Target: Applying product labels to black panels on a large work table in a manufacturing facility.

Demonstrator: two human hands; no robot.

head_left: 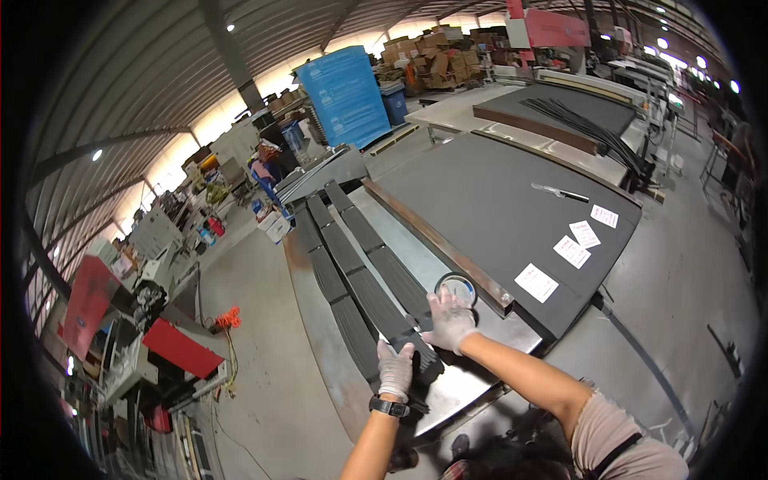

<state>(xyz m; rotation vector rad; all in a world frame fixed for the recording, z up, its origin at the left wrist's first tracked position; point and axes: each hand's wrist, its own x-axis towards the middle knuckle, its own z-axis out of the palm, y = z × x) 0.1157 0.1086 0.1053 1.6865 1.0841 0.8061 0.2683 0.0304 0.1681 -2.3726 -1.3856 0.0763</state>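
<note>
Long bundles of black strips (pixel 370 294) lie side by side on a metal-topped table (pixel 496 332), banded at intervals. My left hand (pixel 395 370), in a pale glove with a dark watch at the wrist, closes around the near end of the middle bundle. Just right of it, my gloved right hand (pixel 450 322) has its fingers apart. Its fingertips reach the near edge of a round tape roll (pixel 459 290), and its thumb points toward the strips. Whether the fingertips press on the roll is hard to see.
A rusty metal bar (pixel 436 244) runs beside the bundles. Beyond it, a dark sheet stack (pixel 496 192) carries white labels (pixel 536 283) and a knife-like tool (pixel 560 192). Red-and-grey machinery (pixel 184 348) stands left, a blue-wrapped stack (pixel 342 96) behind.
</note>
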